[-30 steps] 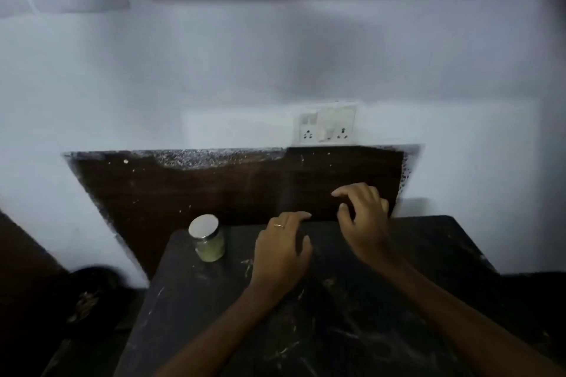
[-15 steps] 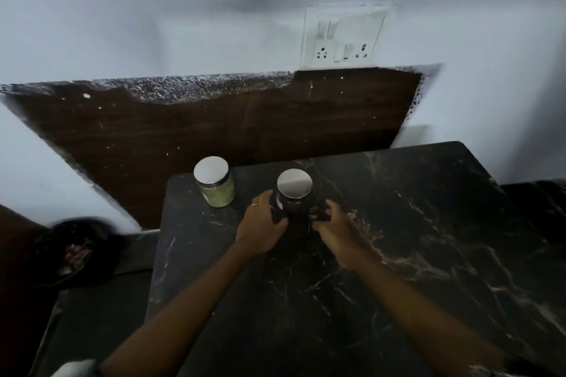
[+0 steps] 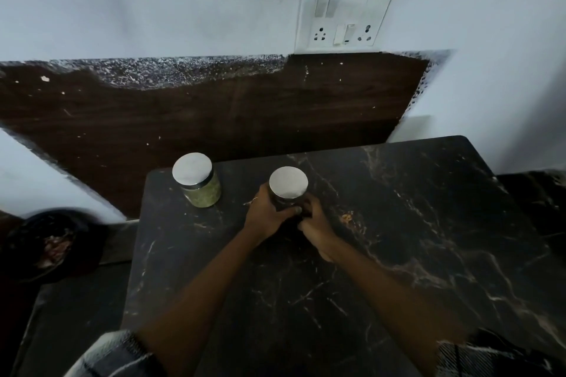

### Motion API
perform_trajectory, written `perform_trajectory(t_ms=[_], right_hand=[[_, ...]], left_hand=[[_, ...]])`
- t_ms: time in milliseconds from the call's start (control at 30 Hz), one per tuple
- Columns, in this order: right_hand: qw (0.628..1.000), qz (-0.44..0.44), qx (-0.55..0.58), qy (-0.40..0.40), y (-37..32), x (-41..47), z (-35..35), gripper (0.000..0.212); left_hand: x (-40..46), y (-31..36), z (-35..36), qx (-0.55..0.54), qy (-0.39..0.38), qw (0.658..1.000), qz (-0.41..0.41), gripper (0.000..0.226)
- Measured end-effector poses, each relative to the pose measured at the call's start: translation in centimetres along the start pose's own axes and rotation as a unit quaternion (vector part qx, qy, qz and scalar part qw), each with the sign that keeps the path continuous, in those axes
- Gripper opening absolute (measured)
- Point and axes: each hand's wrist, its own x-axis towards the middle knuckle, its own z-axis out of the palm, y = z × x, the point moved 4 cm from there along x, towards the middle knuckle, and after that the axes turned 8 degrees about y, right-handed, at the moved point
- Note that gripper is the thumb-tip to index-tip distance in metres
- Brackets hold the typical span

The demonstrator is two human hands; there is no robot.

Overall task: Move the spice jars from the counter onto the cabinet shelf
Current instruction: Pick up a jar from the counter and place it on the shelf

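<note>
A home kitchen corner: a dark marble counter point(image 3: 413, 239) against a white painted wall point(image 3: 153, 3), a brown backsplash panel point(image 3: 214, 113) behind it, a wall socket plate point(image 3: 346, 15) above, and lidded spice jars point(image 3: 197, 180) at the far left

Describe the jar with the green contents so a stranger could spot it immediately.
Start at the dark marble counter below the wall socket plate and go to its back left corner. The green-filled jar stands there alone, untouched. Unlike the dark jar beside it, which both hands hold, its clear glass shows pale green contents under a silver lid.
</note>
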Motion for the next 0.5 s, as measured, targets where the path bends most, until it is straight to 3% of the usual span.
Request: perform_trajectory(t_ms=[167,333,500], right_hand=[[0.995,-0.067,0.059,0.049,-2.0,-0.6,-3.1,0.048],[0.982,-0.111,0.130,0.080,-6.8,-2.1,-8.1,0.024],[0.964,-0.153,0.203,0.083,-12.6,-4.6,-13.3,0.019]], left_hand=[[0.0,3.7,-0.1,-0.027,0.019,0.999,0.023,0.081],[-0.5,11.0,-1.9,-0.075,0.046,0.994,0.069,0.062],[-1.9,20.3,-3.7,-0.127,0.060,0.979,0.147,0.061]])
